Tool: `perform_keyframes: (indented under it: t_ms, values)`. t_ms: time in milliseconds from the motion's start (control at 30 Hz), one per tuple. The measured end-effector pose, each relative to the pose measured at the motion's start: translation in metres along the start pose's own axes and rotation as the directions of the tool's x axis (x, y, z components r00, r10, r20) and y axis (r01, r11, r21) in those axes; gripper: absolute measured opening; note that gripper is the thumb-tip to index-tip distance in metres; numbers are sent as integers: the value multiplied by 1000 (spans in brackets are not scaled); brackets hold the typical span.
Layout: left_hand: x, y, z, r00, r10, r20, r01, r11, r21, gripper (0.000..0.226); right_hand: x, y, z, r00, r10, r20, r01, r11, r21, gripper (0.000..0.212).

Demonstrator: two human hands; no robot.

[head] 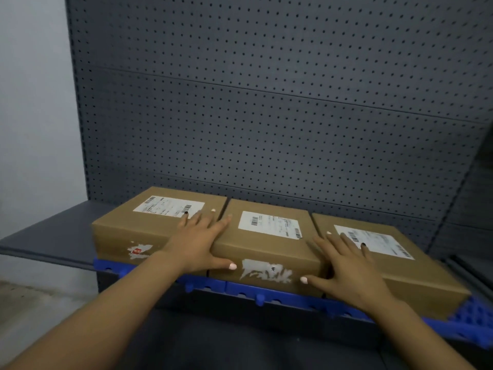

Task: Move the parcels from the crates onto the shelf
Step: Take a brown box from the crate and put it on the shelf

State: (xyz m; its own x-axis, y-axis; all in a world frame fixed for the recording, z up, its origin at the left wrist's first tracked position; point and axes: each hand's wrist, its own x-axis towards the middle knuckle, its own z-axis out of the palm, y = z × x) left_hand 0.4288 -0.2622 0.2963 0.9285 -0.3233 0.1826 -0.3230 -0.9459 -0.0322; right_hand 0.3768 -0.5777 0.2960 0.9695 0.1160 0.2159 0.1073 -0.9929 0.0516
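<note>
Three brown cardboard parcels with white labels stand side by side on the dark grey shelf (53, 236). My left hand (198, 243) lies flat with spread fingers over the seam between the left parcel (138, 222) and the middle parcel (266, 244), its thumb on the middle parcel's front face. My right hand (344, 265) lies flat across the seam between the middle parcel and the right parcel (400, 273), thumb on the middle parcel's front corner. Neither hand grips anything.
A blue plastic strip (240, 288) runs along the shelf's front edge under the parcels. A grey pegboard panel (266, 102) backs the shelf. Bare shelf surface lies left of the parcels, beside a white wall (32, 102). No crates are in view.
</note>
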Motion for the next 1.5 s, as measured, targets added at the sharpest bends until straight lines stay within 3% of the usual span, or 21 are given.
perform_keyframes:
  t_ms: [133, 233, 333, 767, 900, 1033, 1167, 1333, 1500]
  values:
    - [12, 21, 4, 998, 56, 36, -54, 997, -49, 106, -10, 22, 16, 996, 72, 44, -71, 997, -36, 107]
    - [17, 26, 15, 996, 24, 84, -21, 999, -32, 106, -5, 24, 20, 997, 74, 21, -74, 997, -16, 103]
    - [16, 28, 20, 999, 11, 47, -12, 999, 33, 104, -1, 25, 24, 998, 65, 0, -65, 997, -29, 103]
    - [16, 31, 12, 998, 15, 53, -14, 1000, -18, 103, -2, 25, 17, 999, 47, -5, -47, 999, 20, 96]
    - [1, 30, -1, 999, 11, -52, -17, 993, -115, 109, -12, 10, 3, 994, -34, -104, 38, 999, 39, 94]
    - [-42, 9, 0, 980, -20, -196, -15, 984, -178, 108, -26, -34, -7, 958, -189, -214, 221, 966, 135, 92]
    - [-106, -32, 29, 965, -64, -256, 27, 989, -148, 101, -37, -100, 4, 914, -343, -218, 387, 898, 210, 93]
    - [-228, -87, 83, 958, -267, -106, 250, 956, -154, 100, -57, -204, 45, 831, -544, -119, 554, 785, 278, 95]
    - [-350, -123, 134, 879, -469, 83, 476, 871, -118, 100, -90, -304, 93, 723, -691, -22, 648, 666, 369, 90]
